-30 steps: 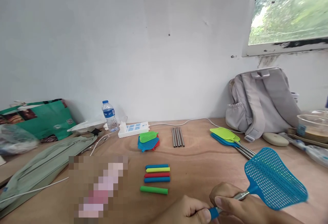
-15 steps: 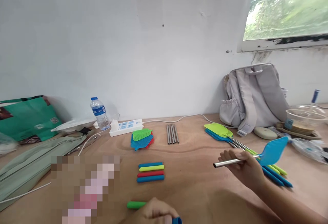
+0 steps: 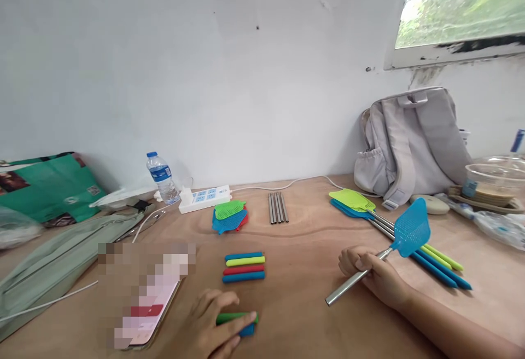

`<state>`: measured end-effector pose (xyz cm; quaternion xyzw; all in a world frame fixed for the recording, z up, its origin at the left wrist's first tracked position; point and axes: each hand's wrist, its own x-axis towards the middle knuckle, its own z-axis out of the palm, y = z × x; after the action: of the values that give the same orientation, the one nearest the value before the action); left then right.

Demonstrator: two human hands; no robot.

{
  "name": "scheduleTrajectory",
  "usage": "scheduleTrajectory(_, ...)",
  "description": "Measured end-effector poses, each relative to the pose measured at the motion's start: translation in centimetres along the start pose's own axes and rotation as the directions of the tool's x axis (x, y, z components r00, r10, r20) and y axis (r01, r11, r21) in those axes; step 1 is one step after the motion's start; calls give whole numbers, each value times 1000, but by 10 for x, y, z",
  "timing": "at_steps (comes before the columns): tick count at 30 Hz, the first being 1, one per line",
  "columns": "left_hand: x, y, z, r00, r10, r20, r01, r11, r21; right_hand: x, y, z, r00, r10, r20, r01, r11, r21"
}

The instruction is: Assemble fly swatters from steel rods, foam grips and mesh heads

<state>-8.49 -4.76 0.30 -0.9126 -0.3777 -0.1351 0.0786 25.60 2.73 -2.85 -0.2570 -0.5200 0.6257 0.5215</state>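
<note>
My right hand [image 3: 375, 274] is closed around the metal tube [image 3: 348, 288] of a part-built fly swatter with a blue mesh head [image 3: 412, 227]. The bare tube end points down to the left. My left hand [image 3: 215, 320] rests low over the table with its fingers apart. Its index finger lies across a green handle sleeve [image 3: 229, 318] and a blue handle sleeve [image 3: 247, 330], side by side and partly hidden under the fingers. Just beyond are blue, yellow [image 3: 246, 261] and red [image 3: 244, 270] sleeves in a row.
Loose swatter heads [image 3: 229, 219] and several metal tubes [image 3: 279, 208] lie further back. Swatters with handles [image 3: 435, 263] are piled at right, before a grey backpack [image 3: 410, 140]. A power strip [image 3: 205, 197], water bottle [image 3: 162, 175] and phone [image 3: 158, 320] are on the left.
My left hand has moved left and its fingers have spread; the blue sleeve it held now lies beside the green one. My right hand has tilted the swatter, head up and tube end lower.
</note>
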Motion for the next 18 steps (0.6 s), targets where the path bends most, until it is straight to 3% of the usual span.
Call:
scheduleTrajectory(4, 18, -9, 6, 983, -168, 74, 170, 985, -23, 0, 1, -2, 1000, 7, -6, -7, 1000, -8)
scheduleTrajectory(9, 42, -18, 13, 954, -261, 150, 283, 947, -152, 1, 2, -4, 1000, 16, 12, -15, 1000, -19)
scheduleTrajectory(18, 47, -25, 32, 913, -401, 72, 407, 889, -209, 1, 1, -2, 999, 31, 27, -29, 997, -74)
